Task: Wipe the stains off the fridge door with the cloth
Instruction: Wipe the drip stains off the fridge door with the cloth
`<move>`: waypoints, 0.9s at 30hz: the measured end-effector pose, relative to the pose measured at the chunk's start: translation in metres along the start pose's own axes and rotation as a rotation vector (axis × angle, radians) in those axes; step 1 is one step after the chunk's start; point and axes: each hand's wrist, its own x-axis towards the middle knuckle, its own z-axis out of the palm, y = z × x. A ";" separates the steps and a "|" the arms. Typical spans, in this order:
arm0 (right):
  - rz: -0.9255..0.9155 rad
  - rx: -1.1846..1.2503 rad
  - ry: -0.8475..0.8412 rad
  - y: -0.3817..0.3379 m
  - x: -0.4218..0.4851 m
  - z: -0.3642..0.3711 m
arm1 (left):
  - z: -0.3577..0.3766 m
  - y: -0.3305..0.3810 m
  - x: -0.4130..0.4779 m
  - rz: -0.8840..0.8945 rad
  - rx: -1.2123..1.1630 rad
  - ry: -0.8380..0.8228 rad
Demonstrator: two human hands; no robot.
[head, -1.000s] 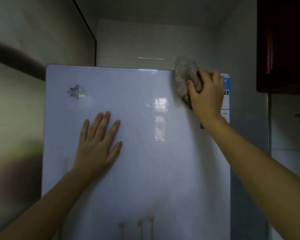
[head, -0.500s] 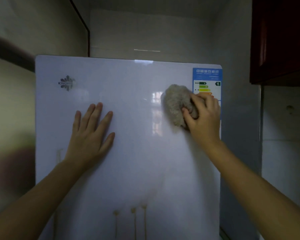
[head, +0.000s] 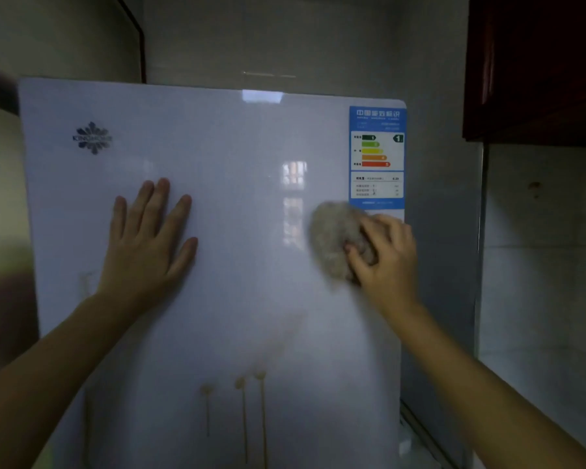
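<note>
Downward the cloth (head: 332, 238) has slid since the earlier frames, from the top edge of the door (head: 234, 316) at about 1 o'clock to roughly 3 o'clock, where it now sits just under the label (head: 377, 157). It is a fuzzy, greyish-beige wad, rounded and lumpy, blurred at its edges. The right hand (head: 386, 255) grips it with curled fingers and presses it against the door.

The left hand (head: 146, 242) lies flat on the door at about 9 o'clock, with straight, slightly spread fingers, holding nothing.

The door is a glossy, pale, smooth panel with rounded upper corners and window glints near its centre. A dark snowflake-shaped logo (head: 92, 137) sits at 11 o'clock. The label is a blue-edged rectangle with coloured bars.

Three stains (head: 242, 384) show at 6 o'clock: brownish round blobs, each with a thin streak running straight down. A faint hazy smear lies just above them.

A dark red cabinet (head: 538, 62) hangs at 2 o'clock, off the door.
</note>
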 end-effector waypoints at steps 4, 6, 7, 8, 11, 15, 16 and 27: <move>0.212 0.048 0.077 -0.007 0.001 0.001 | -0.003 0.005 0.001 -0.011 0.010 -0.030; 0.118 0.063 -0.019 -0.017 -0.011 0.002 | -0.005 0.007 0.001 -0.019 0.023 -0.042; 0.005 0.042 -0.097 -0.016 -0.017 0.000 | -0.005 0.009 0.001 -0.023 0.026 -0.036; -0.124 -0.001 -0.161 -0.011 -0.020 -0.004 | -0.005 0.011 0.000 -0.019 0.028 -0.016; -0.206 -0.079 -0.158 0.014 -0.013 -0.016 | -0.002 0.017 -0.004 0.041 0.047 0.040; 0.130 -0.001 -0.016 0.023 -0.014 -0.018 | 0.004 0.011 -0.006 0.084 0.083 0.045; 0.153 0.005 -0.013 0.019 -0.021 -0.016 | 0.005 0.010 -0.006 0.088 0.093 0.043; -0.495 0.065 -0.484 -0.065 -0.179 0.024 | -0.009 0.005 -0.024 0.105 0.096 -0.018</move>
